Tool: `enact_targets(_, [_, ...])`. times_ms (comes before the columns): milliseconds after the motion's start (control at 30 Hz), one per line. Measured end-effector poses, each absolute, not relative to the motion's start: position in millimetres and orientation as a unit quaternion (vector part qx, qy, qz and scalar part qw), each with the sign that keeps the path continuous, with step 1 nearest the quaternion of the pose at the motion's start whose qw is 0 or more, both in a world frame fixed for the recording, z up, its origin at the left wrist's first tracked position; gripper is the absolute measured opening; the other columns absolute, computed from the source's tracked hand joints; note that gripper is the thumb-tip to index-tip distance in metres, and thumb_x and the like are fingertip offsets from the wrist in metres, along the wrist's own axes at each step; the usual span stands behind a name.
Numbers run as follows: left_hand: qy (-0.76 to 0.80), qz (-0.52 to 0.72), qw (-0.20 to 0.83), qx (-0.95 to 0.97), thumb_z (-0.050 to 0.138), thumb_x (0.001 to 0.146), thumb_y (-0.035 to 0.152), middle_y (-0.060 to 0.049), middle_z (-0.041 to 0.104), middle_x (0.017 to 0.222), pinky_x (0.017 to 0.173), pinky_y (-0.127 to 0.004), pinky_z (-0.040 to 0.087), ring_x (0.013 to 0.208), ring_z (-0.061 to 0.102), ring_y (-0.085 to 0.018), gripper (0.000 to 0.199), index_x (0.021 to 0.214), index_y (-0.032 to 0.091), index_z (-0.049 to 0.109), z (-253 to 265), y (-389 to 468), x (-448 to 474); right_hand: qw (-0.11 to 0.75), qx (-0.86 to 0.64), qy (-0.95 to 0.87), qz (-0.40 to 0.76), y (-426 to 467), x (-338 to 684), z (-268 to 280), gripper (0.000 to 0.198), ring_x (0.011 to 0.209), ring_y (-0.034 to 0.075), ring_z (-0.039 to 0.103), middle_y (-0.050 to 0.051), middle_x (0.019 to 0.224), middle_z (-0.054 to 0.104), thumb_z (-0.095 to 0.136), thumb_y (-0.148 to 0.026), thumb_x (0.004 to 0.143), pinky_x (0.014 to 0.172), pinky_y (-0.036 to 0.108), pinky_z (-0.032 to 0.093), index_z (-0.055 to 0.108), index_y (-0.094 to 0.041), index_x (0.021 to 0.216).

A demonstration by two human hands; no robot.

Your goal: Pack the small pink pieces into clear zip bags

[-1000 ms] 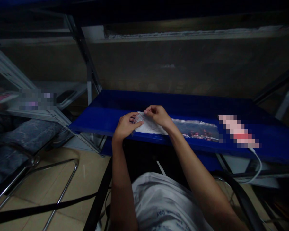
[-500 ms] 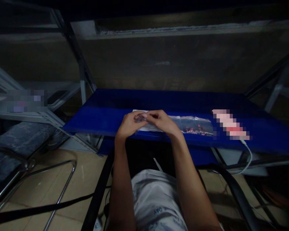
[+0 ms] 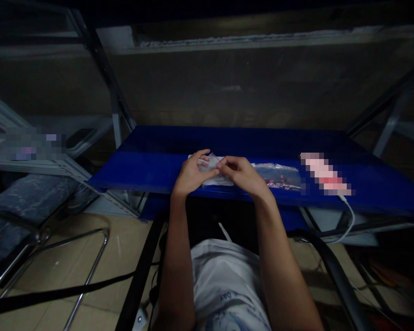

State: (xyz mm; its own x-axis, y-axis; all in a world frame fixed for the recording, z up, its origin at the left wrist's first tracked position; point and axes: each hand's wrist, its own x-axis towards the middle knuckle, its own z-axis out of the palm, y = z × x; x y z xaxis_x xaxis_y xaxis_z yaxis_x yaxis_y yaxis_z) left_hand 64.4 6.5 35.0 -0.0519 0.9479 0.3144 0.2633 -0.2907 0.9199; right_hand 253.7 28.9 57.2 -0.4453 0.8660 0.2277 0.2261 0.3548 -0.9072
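My right hand (image 3: 244,174) has thumb and fingertips pinched together on a small piece of clear plastic (image 3: 214,159), perhaps a little bag. Facing it, my left hand (image 3: 193,174) has its fingers raised and apart, with the thumb stretched toward the right fingertips. Under both hands lies a white sheet (image 3: 215,179), partly covered by them. Just right of my right hand, a clear plastic bag (image 3: 262,170) lies flat with small pink pieces (image 3: 281,183) inside. Whether the pinched plastic contains anything is too dim to tell.
The blue tabletop (image 3: 158,161) has its front edge close to my lap. A blurred-out pink phone-like object (image 3: 326,174) lies at the right, with a white cable (image 3: 352,216) hanging over the edge. Metal frame posts (image 3: 115,124) stand on both sides. A chair armrest (image 3: 334,266) is beside my right arm.
My left fingers have opened and lifted away from the pinch. Both hands have shifted slightly right, and clear plastic now shows between them.
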Motion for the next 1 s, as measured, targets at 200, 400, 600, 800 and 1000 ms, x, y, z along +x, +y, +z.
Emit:
enact_targets(200, [0.465, 0.558, 0.377, 0.575, 0.077, 0.083, 0.031, -0.009, 0.077, 0.098, 0.078, -0.029, 0.055, 0.088, 0.071, -0.019, 0.027, 0.105, 0.016, 0.078, 38.7, 8.5, 68.0, 0.396, -0.382, -0.728, 0.409, 29.8, 264.8, 56.6, 0.024, 0.069, 0.018, 0.060, 0.004, 0.074, 0.069, 0.069, -0.043, 0.086, 0.063, 0.029, 0.042, 0.071, -0.019, 0.085])
enact_targets(400, [0.446, 0.567, 0.409, 0.560, 0.080, 0.081, 0.034, -0.006, 0.078, 0.085, 0.074, -0.028, 0.054, 0.077, 0.070, -0.017, 0.020, 0.089, 0.016, 0.078, 34.3, 16.1, 71.6, 0.444, -0.385, -0.683, 0.434, 30.4, 266.4, 49.2, 0.027, 0.064, 0.016, 0.058, 0.002, 0.075, 0.068, 0.073, -0.041, 0.083, 0.056, 0.028, 0.041, 0.069, -0.020, 0.100])
enact_targets(600, [0.440, 0.579, 0.406, 0.553, 0.080, 0.081, 0.035, -0.006, 0.077, 0.087, 0.075, -0.028, 0.054, 0.075, 0.069, -0.015, 0.021, 0.089, 0.016, 0.078, 36.0, 16.9, 72.6, 0.468, -0.409, -0.608, 0.494, 26.6, 265.2, 50.1, 0.041, 0.054, 0.012, 0.049, 0.001, 0.072, 0.067, 0.082, -0.050, 0.075, 0.048, 0.025, 0.034, 0.069, -0.020, 0.101])
enact_targets(800, [0.451, 0.577, 0.401, 0.551, 0.080, 0.082, 0.032, -0.006, 0.077, 0.086, 0.075, -0.027, 0.054, 0.077, 0.070, -0.015, 0.020, 0.094, 0.016, 0.078, 41.0, 16.3, 73.7, 0.461, -0.424, -0.588, 0.512, 27.0, 266.4, 43.5, 0.044, 0.049, 0.010, 0.042, 0.002, 0.066, 0.065, 0.085, -0.056, 0.070, 0.044, 0.025, 0.026, 0.070, -0.017, 0.085])
enact_targets(1000, [0.458, 0.558, 0.425, 0.546, 0.081, 0.082, 0.028, -0.005, 0.076, 0.077, 0.075, -0.029, 0.056, 0.075, 0.072, -0.017, 0.014, 0.085, 0.015, 0.074, 40.1, 16.0, 82.3, 0.477, -0.456, -0.573, 0.486, 30.5, 277.7, 38.4, 0.045, 0.046, 0.010, 0.043, 0.002, 0.065, 0.064, 0.085, -0.059, 0.070, 0.042, 0.026, 0.030, 0.070, -0.017, 0.080])
